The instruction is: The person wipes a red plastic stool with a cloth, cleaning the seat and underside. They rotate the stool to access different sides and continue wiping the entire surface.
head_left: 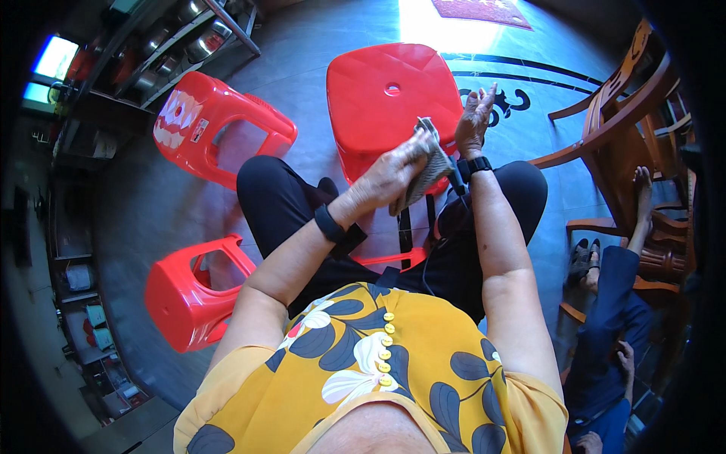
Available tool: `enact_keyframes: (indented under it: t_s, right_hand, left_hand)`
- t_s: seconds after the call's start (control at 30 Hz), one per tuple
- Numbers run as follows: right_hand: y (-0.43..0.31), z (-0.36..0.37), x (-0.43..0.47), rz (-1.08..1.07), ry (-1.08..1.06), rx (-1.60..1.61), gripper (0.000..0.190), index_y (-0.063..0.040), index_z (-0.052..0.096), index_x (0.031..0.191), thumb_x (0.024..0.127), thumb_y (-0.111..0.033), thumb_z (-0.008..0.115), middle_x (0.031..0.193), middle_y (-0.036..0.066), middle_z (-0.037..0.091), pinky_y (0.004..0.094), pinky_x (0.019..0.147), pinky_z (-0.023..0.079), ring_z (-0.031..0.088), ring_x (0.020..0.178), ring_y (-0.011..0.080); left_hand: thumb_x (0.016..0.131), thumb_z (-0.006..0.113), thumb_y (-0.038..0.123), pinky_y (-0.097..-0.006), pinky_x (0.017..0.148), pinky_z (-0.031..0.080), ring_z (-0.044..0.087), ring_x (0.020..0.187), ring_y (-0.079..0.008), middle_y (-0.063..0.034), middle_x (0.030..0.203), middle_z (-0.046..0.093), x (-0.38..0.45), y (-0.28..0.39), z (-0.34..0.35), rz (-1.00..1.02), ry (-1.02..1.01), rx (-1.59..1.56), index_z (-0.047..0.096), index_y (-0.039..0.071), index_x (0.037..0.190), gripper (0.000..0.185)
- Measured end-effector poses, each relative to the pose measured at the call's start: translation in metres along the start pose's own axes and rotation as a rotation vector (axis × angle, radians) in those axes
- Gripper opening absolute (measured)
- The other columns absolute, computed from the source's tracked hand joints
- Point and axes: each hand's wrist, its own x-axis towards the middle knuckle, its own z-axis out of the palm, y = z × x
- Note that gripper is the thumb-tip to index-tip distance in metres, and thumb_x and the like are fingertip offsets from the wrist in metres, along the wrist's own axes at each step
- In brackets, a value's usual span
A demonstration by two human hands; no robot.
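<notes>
My left hand [397, 170] grips a folded grey-brown cloth [426, 173], which hangs from the fingers above my lap. Beyond it stands a red plastic stool [380, 108] with a square seat and a small hole in its middle. At the stool's right edge my right hand [475, 122] is raised, its fingers apart and nothing seen in it. Both wrists wear black bands. A dark object with a cord sits just below the right wrist, partly hidden by the cloth.
Two more red plastic stools, one patterned [212, 127] and one plain [193, 298], lie or stand at the left. Metal pots rest on a shelf [187, 54] at upper left. Carved wooden chairs [612, 130] are at the right, where another person sits. A red mat [482, 10] lies beyond.
</notes>
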Motion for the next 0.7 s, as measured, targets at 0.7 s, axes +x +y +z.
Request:
enact_keyframes:
  t_s: [0.7]
  right_hand:
    - [0.009, -0.017, 0.008, 0.124, 0.041, 0.071, 0.075, -0.004, 0.028, 0.154, 0.101, -0.054, 0.044, 0.138, 0.024, 0.051, 0.0431, 0.101, 0.048, 0.056, 0.123, 0.0347]
  left_hand:
    - [0.094, 0.072, 0.03, -0.0309, 0.09, 0.054, 0.067, 0.108, -0.0241, -0.0219, 0.129, 0.062, 0.029, -0.075, -0.115, -0.249, 0.73, 0.015, 0.038, -0.008, 0.147, 0.073]
